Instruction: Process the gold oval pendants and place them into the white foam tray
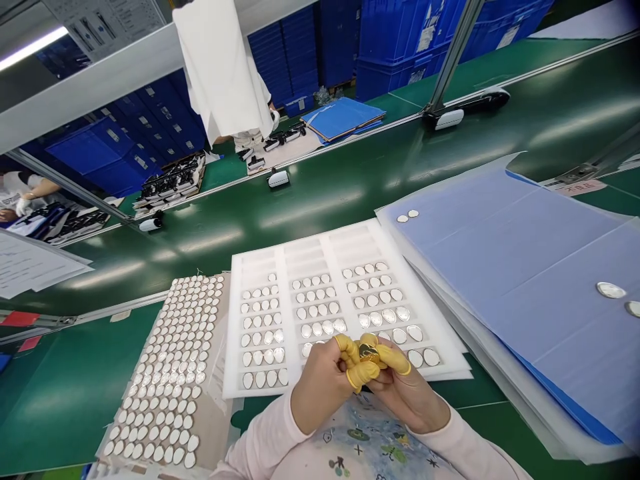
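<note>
Between the yellow-cotted fingertips of both hands is a small rounded piece point(369, 352) with a dark, shiny, gold-edged face. My left hand point(330, 370) pinches it from the left, and my right hand point(404, 381) grips its right side. Just beyond the hands lies a white foam tray point(280, 267) with rows of slots, many holding white oval pieces point(320, 309); its far slots hold none. To the left, a brown board point(213, 333) carries dense rows of similar white ovals point(180, 340).
Blue sheets point(500, 253) with clear film lie at right, with a few loose white ovals point(611, 290) on top. A green conveyor belt point(330, 193) runs behind, carrying black-and-white parts point(279, 179). A person in white point(220, 73) stands across it, near blue crates point(395, 40).
</note>
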Demonstrator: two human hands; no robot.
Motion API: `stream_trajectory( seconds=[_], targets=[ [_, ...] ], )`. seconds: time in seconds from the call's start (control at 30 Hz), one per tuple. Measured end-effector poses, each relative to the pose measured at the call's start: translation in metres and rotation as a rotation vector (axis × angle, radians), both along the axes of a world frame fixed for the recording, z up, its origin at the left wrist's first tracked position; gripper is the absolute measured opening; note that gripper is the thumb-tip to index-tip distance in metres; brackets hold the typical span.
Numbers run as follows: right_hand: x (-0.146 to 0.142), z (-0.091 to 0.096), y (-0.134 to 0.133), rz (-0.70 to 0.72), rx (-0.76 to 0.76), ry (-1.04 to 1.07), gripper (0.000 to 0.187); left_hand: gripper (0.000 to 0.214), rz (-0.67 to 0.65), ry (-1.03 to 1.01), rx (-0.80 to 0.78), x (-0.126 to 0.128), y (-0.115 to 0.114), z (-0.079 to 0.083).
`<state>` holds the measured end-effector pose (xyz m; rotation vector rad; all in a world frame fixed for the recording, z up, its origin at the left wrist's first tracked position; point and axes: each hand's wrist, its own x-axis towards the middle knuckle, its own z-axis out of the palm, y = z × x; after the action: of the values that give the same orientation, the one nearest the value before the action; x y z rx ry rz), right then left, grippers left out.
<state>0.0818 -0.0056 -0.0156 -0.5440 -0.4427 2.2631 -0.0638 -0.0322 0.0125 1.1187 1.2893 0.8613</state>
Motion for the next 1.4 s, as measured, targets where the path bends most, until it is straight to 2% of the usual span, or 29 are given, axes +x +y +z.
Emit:
stream_trajectory(
  seconds=[0.13,0.3,0.4,0.5,0.6,0.8,0.97,1.13,1.4],
  targets=[
    [0.001,0.001,0.0,0.023,0.028,-0.067,0.046,0.036,-0.013,0.023,-0.004,0.006,0.001,0.003],
    [0.001,0.005,0.0,0.028,0.047,-0.104,0.047,0.046,-0.017,-0.003,0.012,0.008,0.0,0.004],
    [0.004,0.011,-0.001,0.004,0.128,-0.178,0.051,0.05,0.006,0.017,0.014,0.007,-0.001,0.004],
    [0.006,0.016,0.0,-0.041,0.226,-0.348,0.052,0.053,0.006,0.036,0.028,0.007,-0.001,0.005],
    [0.006,0.02,0.0,-0.061,0.231,-0.451,0.049,0.06,-0.01,0.014,-0.002,0.008,-0.001,0.006],
    [0.005,0.023,0.001,-0.067,0.232,-0.472,0.045,0.064,0.022,-0.009,-0.008,0.007,0.0,0.003],
    [0.004,0.019,0.003,-0.099,0.277,-0.482,0.04,0.059,0.024,-0.097,-0.075,0.004,0.001,-0.002],
    [0.002,0.009,0.006,-0.084,0.399,-0.528,0.042,0.054,-0.002,-0.181,-0.129,0.003,0.002,-0.006],
    [0.003,0.006,0.008,-0.113,0.59,-0.737,0.035,0.053,0.136,-0.121,-0.099,0.005,0.001,-0.013]
  ],
)
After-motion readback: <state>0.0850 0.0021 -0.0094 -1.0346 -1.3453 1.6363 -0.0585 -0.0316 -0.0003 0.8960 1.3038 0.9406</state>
